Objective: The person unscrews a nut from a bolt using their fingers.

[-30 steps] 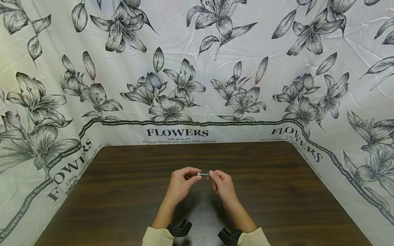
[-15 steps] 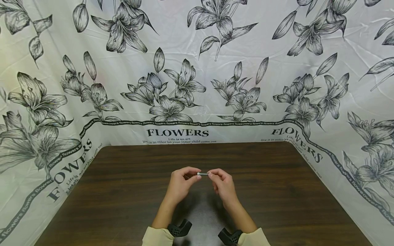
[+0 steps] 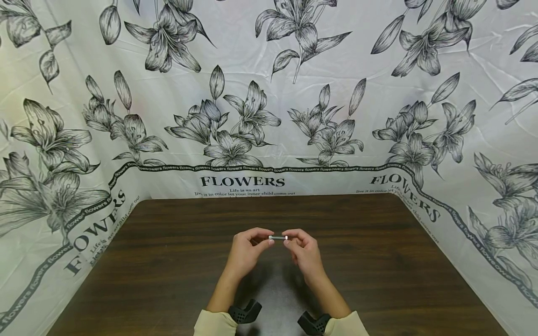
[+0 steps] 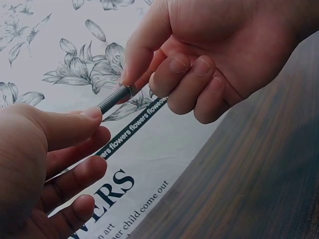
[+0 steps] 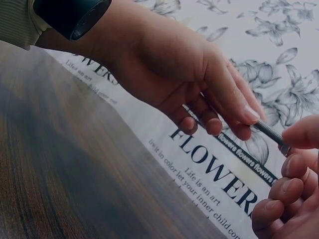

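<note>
A small grey threaded bolt (image 3: 279, 238) spans the gap between both hands, roughly level above the table. My left hand (image 3: 245, 252) pinches one end between thumb and forefinger; that end is hidden under the thumb in the left wrist view. At the other end sits a hexagonal piece (image 5: 284, 148), whether head or nut I cannot tell. My right hand (image 3: 306, 255) holds that end with thumb and forefinger, its other fingers curled in the left wrist view. Bare thread (image 4: 113, 99) shows between the two grips.
The dark wood-grain table (image 3: 168, 270) lies beneath both hands. A white cloth (image 3: 235, 46) printed with lilies and lettering stands around its back and sides. Black devices (image 3: 245, 311) are worn on both wrists, below cream sleeves (image 3: 216, 323).
My right thumb and forefinger have shifted slightly at their end of the bolt, and that bright end now shows between them. The left hand stays in place.
</note>
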`<state>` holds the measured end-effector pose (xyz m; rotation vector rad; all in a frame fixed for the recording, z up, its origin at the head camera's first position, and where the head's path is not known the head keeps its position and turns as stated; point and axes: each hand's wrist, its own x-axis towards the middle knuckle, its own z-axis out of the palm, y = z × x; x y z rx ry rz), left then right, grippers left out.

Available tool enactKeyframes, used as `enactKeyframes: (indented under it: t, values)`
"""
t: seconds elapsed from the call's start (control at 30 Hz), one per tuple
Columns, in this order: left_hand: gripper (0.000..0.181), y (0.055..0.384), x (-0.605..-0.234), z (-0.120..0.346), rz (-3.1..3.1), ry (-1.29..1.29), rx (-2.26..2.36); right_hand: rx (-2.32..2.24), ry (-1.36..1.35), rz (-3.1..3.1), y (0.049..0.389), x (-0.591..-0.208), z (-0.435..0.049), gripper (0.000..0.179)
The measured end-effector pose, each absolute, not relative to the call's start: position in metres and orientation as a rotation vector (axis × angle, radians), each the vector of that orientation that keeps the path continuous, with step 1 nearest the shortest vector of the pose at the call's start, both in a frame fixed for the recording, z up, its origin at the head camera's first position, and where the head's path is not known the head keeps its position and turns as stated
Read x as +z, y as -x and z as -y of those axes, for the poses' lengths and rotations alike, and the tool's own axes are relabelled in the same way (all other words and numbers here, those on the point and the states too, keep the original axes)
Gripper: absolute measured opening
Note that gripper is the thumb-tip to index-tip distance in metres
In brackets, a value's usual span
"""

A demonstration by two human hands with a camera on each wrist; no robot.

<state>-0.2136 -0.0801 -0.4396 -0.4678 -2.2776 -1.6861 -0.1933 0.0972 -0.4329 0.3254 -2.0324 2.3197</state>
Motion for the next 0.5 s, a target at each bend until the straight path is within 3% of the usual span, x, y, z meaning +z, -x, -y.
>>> enactKeyframes:
  t: [0.23, 0.5]
  values:
    - [0.014, 0.197, -0.414, 0.078, 2.285, 0.487, -1.692, 2.279, -0.394, 2.007, 0.192, -0.432, -0.097, 0.024]
    - [0.015, 0.207, -0.429, 0.08, 2.276, 0.484, -1.71, 2.312, -0.404, 2.014, 0.194, -0.431, -0.097, 0.037]
